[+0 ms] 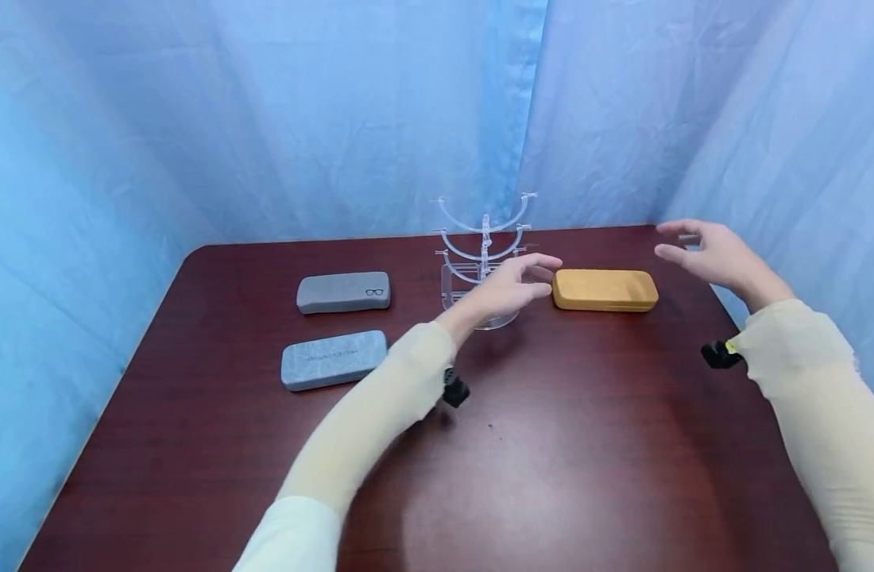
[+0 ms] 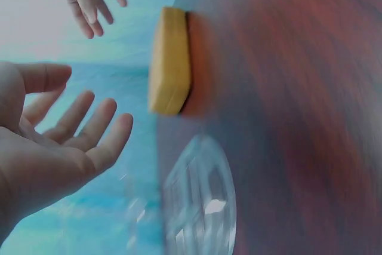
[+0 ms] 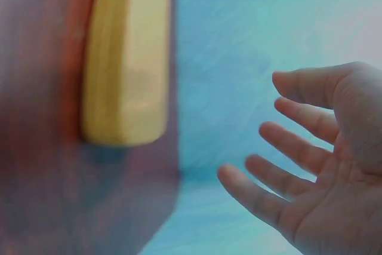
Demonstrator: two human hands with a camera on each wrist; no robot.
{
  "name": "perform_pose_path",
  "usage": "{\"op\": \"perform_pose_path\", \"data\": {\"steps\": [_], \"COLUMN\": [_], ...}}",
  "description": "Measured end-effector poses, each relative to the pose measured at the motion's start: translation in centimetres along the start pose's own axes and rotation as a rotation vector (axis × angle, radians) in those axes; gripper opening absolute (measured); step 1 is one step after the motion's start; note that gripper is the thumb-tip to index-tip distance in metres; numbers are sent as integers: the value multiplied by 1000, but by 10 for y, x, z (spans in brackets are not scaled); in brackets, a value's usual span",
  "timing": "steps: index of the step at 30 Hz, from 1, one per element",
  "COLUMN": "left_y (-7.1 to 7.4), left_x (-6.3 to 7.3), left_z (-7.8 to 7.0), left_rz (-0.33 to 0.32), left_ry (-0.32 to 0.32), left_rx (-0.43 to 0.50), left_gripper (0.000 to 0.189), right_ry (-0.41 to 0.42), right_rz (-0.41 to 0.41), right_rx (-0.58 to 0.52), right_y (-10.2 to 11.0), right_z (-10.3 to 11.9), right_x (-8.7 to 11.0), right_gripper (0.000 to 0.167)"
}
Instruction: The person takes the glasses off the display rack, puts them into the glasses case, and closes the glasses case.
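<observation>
A yellow glasses case (image 1: 605, 290) lies closed toward the back right of the table. My left hand (image 1: 512, 287) is at its left end in the head view, fingers spread and holding nothing. In the left wrist view a gap shows between the left hand (image 2: 65, 129) and the yellow case (image 2: 171, 61). Off the case's right end hovers my right hand (image 1: 716, 254), its fingers relaxed and apart. The right wrist view also has that hand (image 3: 310, 159) without anything in it, beside the yellow case (image 3: 128, 58).
A clear plastic glasses stand (image 1: 485, 238) with curved arms is partly behind my left hand. Two more cases, one dark grey (image 1: 344, 292) and one blue-grey (image 1: 334, 359), lie at the left on the dark red table (image 1: 587, 461). Blue curtains (image 1: 337, 119) surround it.
</observation>
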State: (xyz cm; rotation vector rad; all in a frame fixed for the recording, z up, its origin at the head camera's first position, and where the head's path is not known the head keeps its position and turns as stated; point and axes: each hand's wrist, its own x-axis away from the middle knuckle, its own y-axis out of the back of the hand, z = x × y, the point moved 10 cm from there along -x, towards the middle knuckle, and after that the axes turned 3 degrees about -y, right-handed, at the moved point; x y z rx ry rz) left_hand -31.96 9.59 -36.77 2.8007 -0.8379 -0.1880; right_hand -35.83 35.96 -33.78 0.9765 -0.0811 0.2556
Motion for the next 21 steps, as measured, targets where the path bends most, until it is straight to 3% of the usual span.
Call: {"op": "perform_pose_path", "data": {"steps": [2, 5, 11, 16, 21], "left_y": [12, 30, 66, 101, 129], "left_x": [16, 42, 90, 119, 140], "left_z": [-17, -35, -62, -72, -73], "left_rz": [36, 57, -1, -160, -275], "left_ry": [-102, -200, -302, -332, -270], "left_rx": [-138, -310, -652, -949, -1193], "left_gripper": [41, 40, 38, 38, 56], "right_ry": [68, 189, 382, 408, 329], "right_rz": [-59, -149, -290, -308, -229], "right_rx": [71, 149, 274, 336, 415], "right_y": [8, 17, 19, 12, -4], "right_z": [22, 54, 102, 120, 118], "right_x": [4, 13, 29, 30, 19], "right_gripper": [69, 62, 56, 64, 72]}}
